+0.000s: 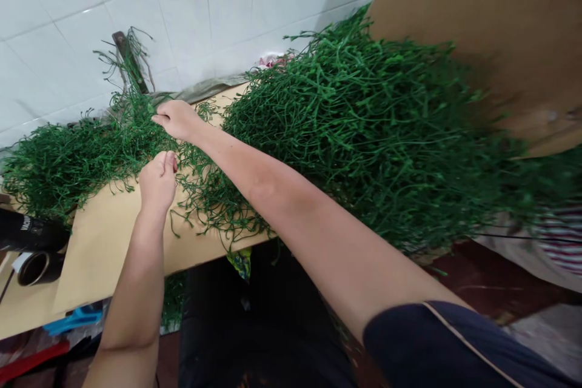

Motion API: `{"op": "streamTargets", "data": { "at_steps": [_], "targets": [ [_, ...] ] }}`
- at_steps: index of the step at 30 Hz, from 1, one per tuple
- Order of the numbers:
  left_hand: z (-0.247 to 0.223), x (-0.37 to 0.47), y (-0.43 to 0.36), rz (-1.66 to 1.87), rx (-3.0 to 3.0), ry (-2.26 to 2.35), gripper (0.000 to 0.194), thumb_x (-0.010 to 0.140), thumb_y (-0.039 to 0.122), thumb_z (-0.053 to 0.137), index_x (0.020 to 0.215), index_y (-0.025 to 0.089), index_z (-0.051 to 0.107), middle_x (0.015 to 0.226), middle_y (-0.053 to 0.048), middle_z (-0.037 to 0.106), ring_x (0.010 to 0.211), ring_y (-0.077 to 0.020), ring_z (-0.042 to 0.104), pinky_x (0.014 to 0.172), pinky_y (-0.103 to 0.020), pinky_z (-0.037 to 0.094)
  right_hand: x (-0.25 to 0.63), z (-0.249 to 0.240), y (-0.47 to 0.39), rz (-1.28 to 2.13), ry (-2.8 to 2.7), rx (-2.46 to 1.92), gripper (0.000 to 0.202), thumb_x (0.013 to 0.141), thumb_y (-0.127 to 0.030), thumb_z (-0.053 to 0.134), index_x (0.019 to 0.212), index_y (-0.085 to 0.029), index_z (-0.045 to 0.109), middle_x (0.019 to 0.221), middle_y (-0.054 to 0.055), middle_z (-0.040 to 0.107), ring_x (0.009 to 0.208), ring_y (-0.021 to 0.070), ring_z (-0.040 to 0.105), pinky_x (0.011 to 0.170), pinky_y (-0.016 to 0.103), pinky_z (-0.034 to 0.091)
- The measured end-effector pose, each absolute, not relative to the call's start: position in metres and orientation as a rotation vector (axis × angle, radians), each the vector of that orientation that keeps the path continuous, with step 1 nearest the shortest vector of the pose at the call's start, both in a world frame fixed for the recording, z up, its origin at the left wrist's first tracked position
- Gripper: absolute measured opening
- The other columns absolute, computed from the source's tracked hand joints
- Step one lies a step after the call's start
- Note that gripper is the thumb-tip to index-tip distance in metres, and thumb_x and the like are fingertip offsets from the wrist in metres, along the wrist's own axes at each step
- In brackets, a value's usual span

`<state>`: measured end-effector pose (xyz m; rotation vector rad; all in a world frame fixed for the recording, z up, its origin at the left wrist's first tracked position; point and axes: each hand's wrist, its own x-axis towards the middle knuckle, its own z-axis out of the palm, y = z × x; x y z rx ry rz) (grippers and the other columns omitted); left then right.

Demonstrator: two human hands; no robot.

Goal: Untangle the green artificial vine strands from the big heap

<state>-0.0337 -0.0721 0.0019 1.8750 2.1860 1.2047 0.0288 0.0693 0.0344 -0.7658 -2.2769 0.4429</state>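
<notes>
My left hand (157, 180) is closed, thumb pressed to the curled fingers, above the edge of the cardboard sheet (104, 236). Farther back, my right hand (178, 121) is closed in a pinch, just in front of a wooden upright (130, 63) with green strands hanging on it. Whatever either hand holds is too small or hidden to make out. A large heap of thin green stems with small forked tips (354, 115) lies under and beyond my right forearm. Another heap of the same stems (50, 160) spreads at the left.
At the left edge lie a dark bottle-like cylinder (30, 230) and a dark round cup or roll (39, 268). Below the board shows a blue plastic object (75, 318). A big cardboard panel (491, 30) stands at the right, and a white tiled wall (182, 12) rises behind.
</notes>
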Motion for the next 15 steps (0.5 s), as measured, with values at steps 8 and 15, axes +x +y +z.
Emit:
{"op": "streamTargets", "data": {
  "at_steps": [8, 15],
  "targets": [
    [0.005, -0.032, -0.082, 0.969, 1.881, 2.400, 0.037, 0.087, 0.037, 0.035, 0.054, 0.020, 0.040, 0.050, 0.000, 0.042, 0.052, -0.0147, 0.039, 0.054, -0.027, 0.023, 0.023, 0.031, 0.072, 0.296, -2.337, -0.852, 0.023, 0.091, -0.030, 0.041, 0.078, -0.015, 0.054, 0.085, 0.006, 0.060, 0.077, 0.0112, 0.050, 0.074, 0.027, 0.035],
    [-0.005, -0.038, -0.115, 1.105, 1.818, 1.891, 0.044, 0.086, 0.049, 0.037, 0.053, 0.020, 0.041, 0.048, 0.001, 0.040, 0.049, -0.0117, 0.040, 0.052, -0.026, 0.030, 0.099, 0.033, 0.120, 0.292, -2.013, -1.310, 0.026, 0.092, -0.023, 0.037, 0.082, -0.011, 0.057, 0.084, 0.009, 0.058, 0.079, 0.0137, 0.050, 0.077, 0.030, 0.037]
  ]
}}
